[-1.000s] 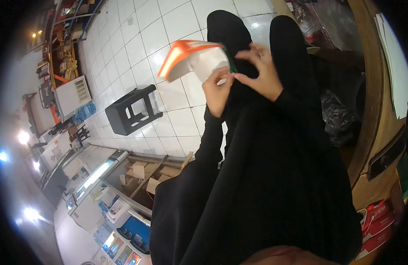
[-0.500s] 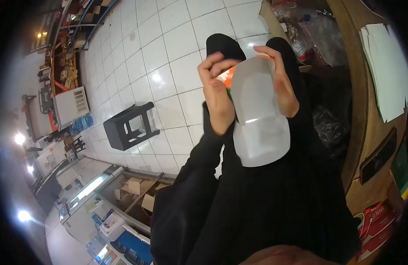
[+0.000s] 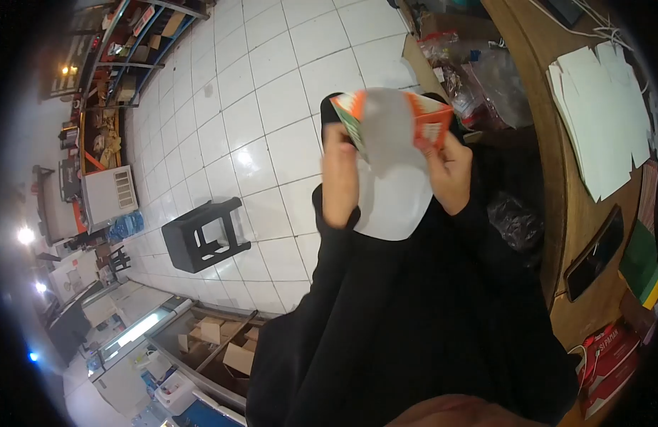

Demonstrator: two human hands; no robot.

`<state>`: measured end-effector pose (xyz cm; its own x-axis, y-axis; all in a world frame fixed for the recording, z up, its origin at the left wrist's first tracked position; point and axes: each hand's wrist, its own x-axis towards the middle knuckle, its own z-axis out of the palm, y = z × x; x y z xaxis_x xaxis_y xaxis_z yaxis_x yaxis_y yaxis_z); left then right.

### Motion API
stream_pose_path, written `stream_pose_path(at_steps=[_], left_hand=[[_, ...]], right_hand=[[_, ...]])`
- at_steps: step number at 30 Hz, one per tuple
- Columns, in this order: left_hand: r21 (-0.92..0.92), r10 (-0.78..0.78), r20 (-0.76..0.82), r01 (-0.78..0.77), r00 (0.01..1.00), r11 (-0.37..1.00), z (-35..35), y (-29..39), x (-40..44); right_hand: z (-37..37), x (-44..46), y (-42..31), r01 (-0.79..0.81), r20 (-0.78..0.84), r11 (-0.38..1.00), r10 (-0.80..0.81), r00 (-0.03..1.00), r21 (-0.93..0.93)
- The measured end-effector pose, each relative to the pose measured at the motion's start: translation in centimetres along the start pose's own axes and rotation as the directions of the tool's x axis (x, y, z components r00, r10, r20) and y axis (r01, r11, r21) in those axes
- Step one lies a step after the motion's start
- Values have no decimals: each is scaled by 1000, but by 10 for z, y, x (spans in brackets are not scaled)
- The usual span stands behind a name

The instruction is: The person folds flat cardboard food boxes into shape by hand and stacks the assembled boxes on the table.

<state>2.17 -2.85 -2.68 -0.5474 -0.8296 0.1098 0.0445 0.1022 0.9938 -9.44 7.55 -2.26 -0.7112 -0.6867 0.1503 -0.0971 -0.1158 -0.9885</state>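
Note:
A folded card piece [image 3: 394, 192], pale grey-white on its long middle part, with orange, green and white printed flaps at its far end, is held over my lap. My left hand [image 3: 339, 178] grips its left side, fingers closed at the green and orange flap. On the right, my right hand [image 3: 450, 173] pinches the red-orange flap between thumb and fingers. The card is slightly blurred, and its lower end points toward my body.
A wooden desk [image 3: 535, 92] on the right bears a stack of white sheets [image 3: 601, 117], a dark phone [image 3: 594, 252] and red boxes [image 3: 610, 363]. Bags of plastic items [image 3: 478, 82] lie beside it. A black stool [image 3: 205, 235] stands on the tiled floor to the left.
The card first turned its pale side up, then moved farther from my body, its printed flaps now spread on both sides. Both hands have lowered onto these flaps. The view has shifted toward the desk.

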Motion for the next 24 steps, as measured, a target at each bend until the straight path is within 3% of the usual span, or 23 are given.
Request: stream_pose_path(at_steps=[1, 2, 4, 5, 6, 8, 10, 11, 12, 14, 15, 16, 17, 19, 20, 21, 22, 24], left_hand=[[313, 110, 136, -148, 985, 938, -4, -9, -1], [309, 124, 136, -161, 983, 937, -6, -18, -6], [51, -117, 142, 110, 983, 993, -2, -11, -17], [45, -108, 147, 102, 983, 994, -3, -5, -21], [117, -160, 95, 149, 982, 982, -5, 7, -22], [242, -226, 7, 218, 974, 945, -2, 26, -17], [184, 145, -228, -104, 963, 977, 13, 28, -15], [136, 272, -337, -239, 902, 961, 27, 37, -7], [83, 360, -447, -362, 819, 928, 37, 47, 0], [371, 333, 21, -317, 943, 873, -2, 21, -22], [53, 236, -9, -236, 972, 970, 9, 25, -23], [-259, 112, 0, -108, 994, 960, 23, 35, -23], [-298, 121, 40, -104, 992, 949, 38, 45, -23], [-335, 1, 190, 64, 982, 940, 65, 67, -31], [-450, 22, 167, 57, 986, 891, 87, 83, -37], [-423, 68, 268, 54, 961, 904, 90, 85, -38], [-398, 110, 363, 47, 925, 916, 92, 87, -36], [-408, 127, 424, 64, 897, 911, 86, 76, -32]], right_hand=[[4, 5, -8, -21, -66, 990, 30, 997, 139], [4, 5, -11, -6, -67, 990, 16, 998, 138], [5, 3, -18, -11, 47, 999, 9, 999, 41], [-3, 4, -16, -216, 160, 975, 221, 962, -48], [-5, 4, -14, -207, 150, 977, 213, 965, -53], [-11, 9, -3, -532, 358, 798, 426, 831, 283], [-20, 3, 0, -649, 520, 651, 424, 741, 393], [-26, -6, 3, -679, 638, 520, 293, 712, 518], [-36, -15, 15, -705, 743, 536, 198, 639, 464], [-55, -18, -5, -639, 867, 699, 54, 495, 321], [-61, -22, -24, -720, 881, 649, 161, 444, 245], [-70, -32, -27, -695, 848, 672, 188, 495, 256], [-76, -43, -26, -664, 814, 673, 158, 559, 325], [-96, -54, -33, -616, 762, 684, 135, 633, 391], [-113, -58, -42, -732, 829, 453, -28, 558, 508], [-136, -65, -52, -821, 836, 184, -219, 502, 541], [-159, -70, -67, -872, 780, -91, -410, 473, 481], [-204, -87, -101, -842, 495, -524, -703, 511, 126]])
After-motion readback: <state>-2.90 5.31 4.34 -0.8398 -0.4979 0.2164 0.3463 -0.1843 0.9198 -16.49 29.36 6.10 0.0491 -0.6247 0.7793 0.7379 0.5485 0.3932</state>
